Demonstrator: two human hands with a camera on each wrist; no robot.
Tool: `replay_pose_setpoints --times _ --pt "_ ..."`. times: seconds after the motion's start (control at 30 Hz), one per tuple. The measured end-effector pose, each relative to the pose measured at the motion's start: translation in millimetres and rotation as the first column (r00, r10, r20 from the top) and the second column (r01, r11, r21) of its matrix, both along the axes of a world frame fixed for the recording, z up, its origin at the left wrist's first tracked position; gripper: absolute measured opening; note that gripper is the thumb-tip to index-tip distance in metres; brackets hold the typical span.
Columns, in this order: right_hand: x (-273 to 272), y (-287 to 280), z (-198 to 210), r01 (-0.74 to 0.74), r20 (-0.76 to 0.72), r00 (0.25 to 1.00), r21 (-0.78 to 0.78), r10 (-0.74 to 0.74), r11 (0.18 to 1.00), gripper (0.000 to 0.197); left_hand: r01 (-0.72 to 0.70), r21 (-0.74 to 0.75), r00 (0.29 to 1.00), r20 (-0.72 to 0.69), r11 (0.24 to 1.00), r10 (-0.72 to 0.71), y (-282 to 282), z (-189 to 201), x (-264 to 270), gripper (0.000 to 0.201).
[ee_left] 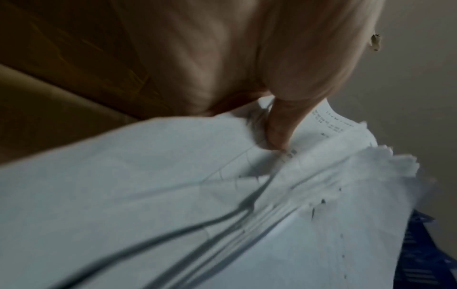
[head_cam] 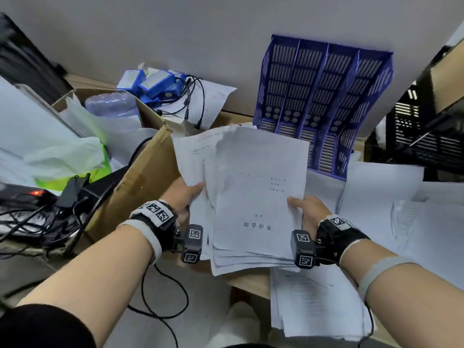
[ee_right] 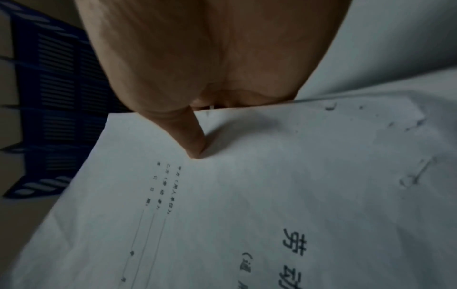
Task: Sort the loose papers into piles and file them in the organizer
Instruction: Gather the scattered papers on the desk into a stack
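Observation:
A thick stack of white printed papers (head_cam: pixel 253 197) hangs in the air in front of me, its sheets fanned and uneven. My left hand (head_cam: pixel 187 197) grips its left edge, thumb on top, seen close as a thumb (ee_left: pixel 279 127) pressing the sheets (ee_left: pixel 173 195). My right hand (head_cam: pixel 305 208) pinches the right edge; its thumb (ee_right: pixel 193 140) lies on the top page (ee_right: pixel 272 185), which bears printed characters. The blue slotted organizer (head_cam: pixel 324 101) stands just beyond the stack against the wall, its compartments holding nothing I can see.
More loose white sheets (head_cam: pixel 391 197) cover the desk at right, and another pile (head_cam: pixel 319 302) lies near my right forearm. An open cardboard box (head_cam: pixel 140 177) sits at left, with cables (head_cam: pixel 37 222) and blue devices (head_cam: pixel 153 84) behind. A black crate (head_cam: pixel 426 136) stands at far right.

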State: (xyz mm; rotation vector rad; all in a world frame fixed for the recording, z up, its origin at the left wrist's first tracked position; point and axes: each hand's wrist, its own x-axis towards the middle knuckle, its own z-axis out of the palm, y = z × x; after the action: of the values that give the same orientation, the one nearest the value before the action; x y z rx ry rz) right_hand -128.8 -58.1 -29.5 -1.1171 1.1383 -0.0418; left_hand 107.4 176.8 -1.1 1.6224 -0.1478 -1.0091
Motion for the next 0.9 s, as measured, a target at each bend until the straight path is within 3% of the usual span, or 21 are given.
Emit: replay_pose_setpoints --times 0.07,0.2,0.3,0.4,0.47,0.53,0.6,0.67,0.8,0.9 --pt "4 1 8 -0.029 0.029 0.999 -0.043 0.030 0.999 0.053 -0.021 -0.068 0.996 -0.085 0.997 0.015 -8 -1 -11 0.044" --pt "-2 15 40 0.017 0.091 0.996 -0.029 -0.015 0.999 0.028 -0.043 -0.052 0.982 -0.185 0.998 0.032 -34 5 -42 0.043" --pt "-22 2 34 0.058 0.099 0.994 -0.176 -0.041 0.983 0.021 -0.122 -0.109 0.962 -0.259 0.987 0.090 -56 11 -63 0.044" --pt "-50 -18 25 0.000 -0.031 0.999 -0.377 -0.013 0.926 0.034 0.014 -0.275 0.910 -0.395 0.961 -0.127 -73 13 -80 0.072" --pt "-67 -24 33 0.028 -0.056 0.997 -0.418 -0.057 0.908 0.046 0.142 -0.214 0.913 -0.350 0.966 -0.212 -82 10 -93 0.075" --pt "-83 -25 43 0.049 -0.057 0.995 -0.416 -0.080 0.908 0.048 0.241 -0.090 0.945 -0.206 0.966 -0.255 -94 -2 -109 0.072" --pt "-100 -29 37 0.057 -0.069 0.994 -0.382 -0.090 0.922 0.031 0.271 -0.056 0.958 -0.078 0.961 -0.275 -104 -12 -126 0.048" --pt "-120 -31 25 0.091 -0.098 0.987 -0.304 -0.126 0.948 0.021 0.293 -0.082 0.952 -0.067 0.953 -0.299 -112 -14 -144 0.032" --pt "-160 -19 13 0.278 -0.148 0.947 -0.066 -0.285 0.958 0.023 0.489 -0.105 0.864 -0.077 0.866 -0.497 -120 -19 -175 0.035" --pt "-181 -16 1 0.368 -0.133 0.921 -0.004 -0.365 0.930 0.026 0.614 -0.063 0.787 -0.033 0.787 -0.617 -129 -22 -189 0.044"
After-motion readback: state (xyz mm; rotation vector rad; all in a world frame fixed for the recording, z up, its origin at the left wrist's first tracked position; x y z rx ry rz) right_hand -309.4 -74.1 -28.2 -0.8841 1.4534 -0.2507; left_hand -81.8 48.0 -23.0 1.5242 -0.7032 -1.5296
